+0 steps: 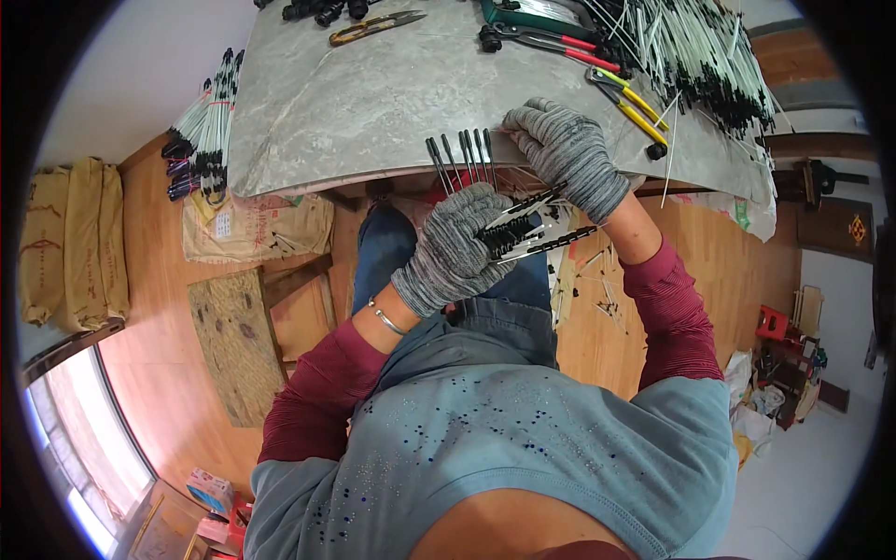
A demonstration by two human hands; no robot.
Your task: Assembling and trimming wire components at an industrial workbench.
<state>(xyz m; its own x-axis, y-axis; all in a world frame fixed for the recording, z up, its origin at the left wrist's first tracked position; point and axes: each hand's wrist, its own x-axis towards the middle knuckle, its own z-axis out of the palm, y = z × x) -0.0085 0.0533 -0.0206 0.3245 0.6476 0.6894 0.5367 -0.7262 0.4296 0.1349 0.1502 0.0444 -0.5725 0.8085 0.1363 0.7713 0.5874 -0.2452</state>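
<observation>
A grey, marble-patterned tabletop ends in a curved front edge just ahead of the person's lap. Its left and middle stretch gives open room; to the right, red-handled black pliers, yellow-handled cutters and a large heap of thin white rods with black ends crowd the surface. The left hand, in a grey striped knit glove, is closed around a bundle of slim black-and-white rods over the lap, their black tips reaching the table edge. The right hand, gloved alike, is beside that edge with fingers bent; whether it grips anything cannot be told. The left glove hides the bundle's middle. The upper border cuts off a green box and some black pieces.
</observation>
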